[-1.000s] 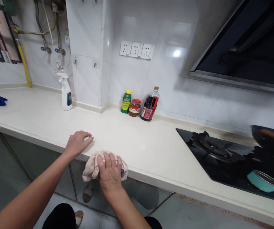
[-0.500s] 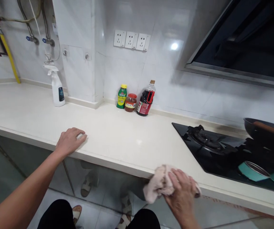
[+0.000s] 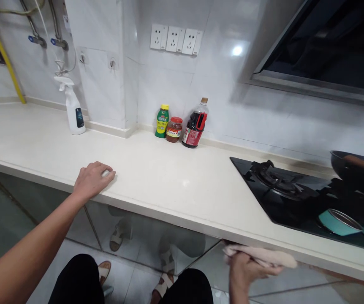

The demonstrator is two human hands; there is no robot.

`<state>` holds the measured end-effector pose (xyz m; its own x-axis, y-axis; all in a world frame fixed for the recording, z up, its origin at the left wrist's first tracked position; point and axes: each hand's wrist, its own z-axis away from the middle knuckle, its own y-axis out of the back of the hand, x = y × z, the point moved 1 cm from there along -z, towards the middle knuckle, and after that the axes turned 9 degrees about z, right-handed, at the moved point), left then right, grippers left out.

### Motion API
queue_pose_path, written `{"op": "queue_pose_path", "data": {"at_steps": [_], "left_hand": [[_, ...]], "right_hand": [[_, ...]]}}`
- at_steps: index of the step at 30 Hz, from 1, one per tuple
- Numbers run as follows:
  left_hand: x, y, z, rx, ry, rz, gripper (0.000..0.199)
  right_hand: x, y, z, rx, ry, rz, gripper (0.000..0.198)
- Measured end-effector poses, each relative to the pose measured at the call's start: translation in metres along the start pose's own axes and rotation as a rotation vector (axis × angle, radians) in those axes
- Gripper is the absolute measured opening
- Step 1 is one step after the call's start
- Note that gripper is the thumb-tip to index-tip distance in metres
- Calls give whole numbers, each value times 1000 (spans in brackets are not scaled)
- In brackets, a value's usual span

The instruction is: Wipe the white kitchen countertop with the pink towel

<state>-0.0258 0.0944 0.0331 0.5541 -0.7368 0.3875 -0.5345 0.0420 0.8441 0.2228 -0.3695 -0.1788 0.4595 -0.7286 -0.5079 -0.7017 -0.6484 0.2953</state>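
My right hand (image 3: pixel 243 270) grips a pale pinkish cloth (image 3: pixel 264 255), which lies folded below the front edge of the white countertop (image 3: pixel 169 181). The hand is in front of the lower cabinets, and part of the cloth is hidden by the fingers. On the left, my left hand (image 3: pixel 93 179) rests on the countertop near its front edge. Its fingers are loosely bent, with a small gap between thumb and forefinger, and I see nothing held in it.
A white spray bottle (image 3: pixel 74 109) stands at the back left. Against the wall are a green bottle (image 3: pixel 162 122), a red-lidded jar (image 3: pixel 173 130) and a dark sauce bottle (image 3: pixel 195 126). At right, a black gas stove (image 3: pixel 264 194) carries a wok (image 3: pixel 359 173) and a teal pot (image 3: pixel 340 223).
My right hand has moved down and slightly right with the cloth, from over the counter's edge to below it. My left hand stays on the counter. The view has tilted slightly down.
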Motion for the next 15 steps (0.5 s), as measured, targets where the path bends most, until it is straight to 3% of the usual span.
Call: {"op": "queue_pose_path", "data": {"at_steps": [3,6,11,15], "left_hand": [[0,-1,1,3,-13,6,41],[0,-2,3,20,-30,9,40],[4,-1,9,35,-28,32,35],[5,-2,12,48,-12,61,30]], "right_hand": [[-63,-12,54,2,-18,-53,84],[-118,-14,94,-116,102,-137,79],[-186,-18,129,-323,484,-272,51],[-227,-33,152,-352,580,-316,49]]}}
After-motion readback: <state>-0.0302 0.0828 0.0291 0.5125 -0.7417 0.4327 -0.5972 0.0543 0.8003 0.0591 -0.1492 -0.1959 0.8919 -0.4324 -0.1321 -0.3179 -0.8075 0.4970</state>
